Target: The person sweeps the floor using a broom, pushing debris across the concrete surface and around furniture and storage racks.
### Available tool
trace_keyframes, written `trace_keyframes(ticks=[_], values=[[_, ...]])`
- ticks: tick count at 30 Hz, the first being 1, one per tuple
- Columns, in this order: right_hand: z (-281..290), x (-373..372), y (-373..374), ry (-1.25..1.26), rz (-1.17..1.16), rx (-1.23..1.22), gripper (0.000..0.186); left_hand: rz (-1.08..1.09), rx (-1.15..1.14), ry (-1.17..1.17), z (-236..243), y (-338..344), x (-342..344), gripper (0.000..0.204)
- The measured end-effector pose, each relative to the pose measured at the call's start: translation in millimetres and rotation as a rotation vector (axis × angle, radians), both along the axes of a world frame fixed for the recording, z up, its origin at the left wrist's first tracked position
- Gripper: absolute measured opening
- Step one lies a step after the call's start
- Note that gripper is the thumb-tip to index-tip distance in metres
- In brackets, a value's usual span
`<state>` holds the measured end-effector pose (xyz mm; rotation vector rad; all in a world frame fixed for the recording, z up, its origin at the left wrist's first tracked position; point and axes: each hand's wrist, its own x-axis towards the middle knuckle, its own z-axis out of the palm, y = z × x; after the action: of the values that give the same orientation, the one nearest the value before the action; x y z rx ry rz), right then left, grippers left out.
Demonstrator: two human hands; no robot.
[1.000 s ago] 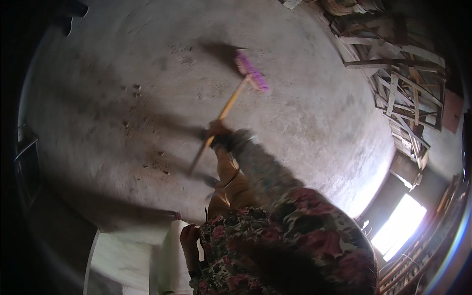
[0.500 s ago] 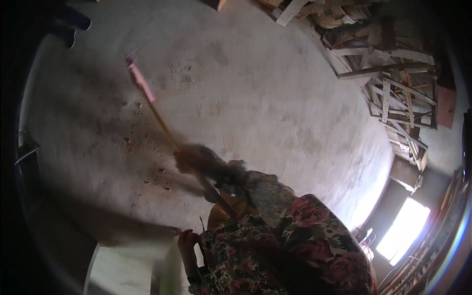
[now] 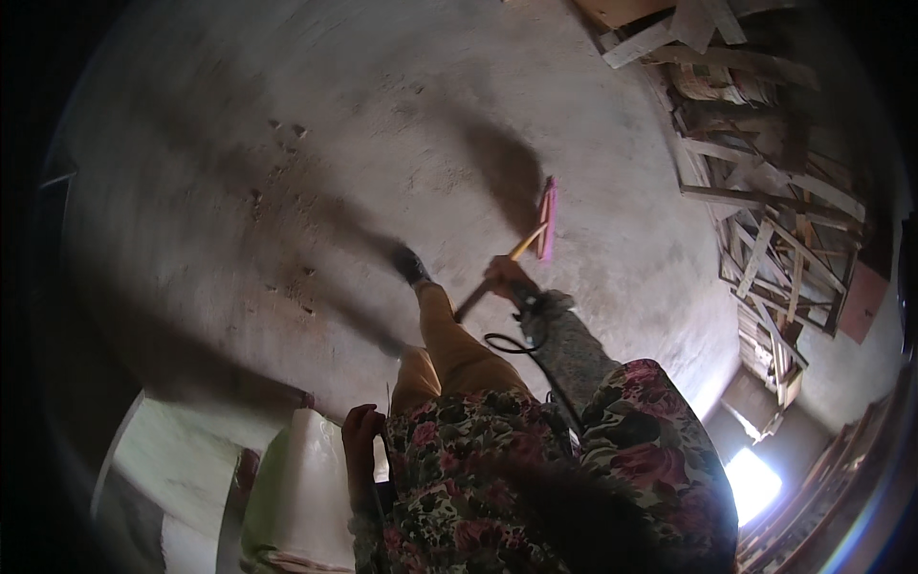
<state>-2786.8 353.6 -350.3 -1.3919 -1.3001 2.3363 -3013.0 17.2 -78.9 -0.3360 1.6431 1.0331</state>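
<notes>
My right hand [image 3: 510, 277] is wrapped round the handle [image 3: 528, 243] of a long-handled floor squeegee. Its narrow pink head [image 3: 548, 222] is out beyond the hand, over the grey floor [image 3: 459, 124]. The rear of the handle slants back toward my leg. A black cord [image 3: 513, 346] loops below my right wrist. Lower down on the left, my left hand [image 3: 363, 426] hangs with its fingers curled; whether anything is in them is hidden. It is beside a white and green bundle [image 3: 316, 469].
Loose wooden boards and frames [image 3: 765, 220] are heaped along the right side. Crumbs of dirt [image 3: 287, 172] are scattered on the floor at left. My foot in a dark shoe [image 3: 411, 265] is stepping ahead. A bright opening [image 3: 753, 486] shows at lower right, near long poles [image 3: 813, 497].
My right hand has swung the squeegee from the far left across to the right, and its head now appears broadside. One leg has come forward. The view has shifted.
</notes>
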Motion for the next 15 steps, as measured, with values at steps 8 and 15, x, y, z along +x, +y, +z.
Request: trace_keyframes(ticks=[8, 15], values=[[50.9, -285.7, -197.7, 0.299, 0.514, 0.715, 0.017, 0.139, -0.013, 0.042, 15.5, -16.3, 11.3, 0.024], [112.9, -389.1, -146.7, 0.749, 0.369, 0.433, 0.026, 0.271, 0.024, 0.089, 19.2, -53.9, 39.2, 0.028]])
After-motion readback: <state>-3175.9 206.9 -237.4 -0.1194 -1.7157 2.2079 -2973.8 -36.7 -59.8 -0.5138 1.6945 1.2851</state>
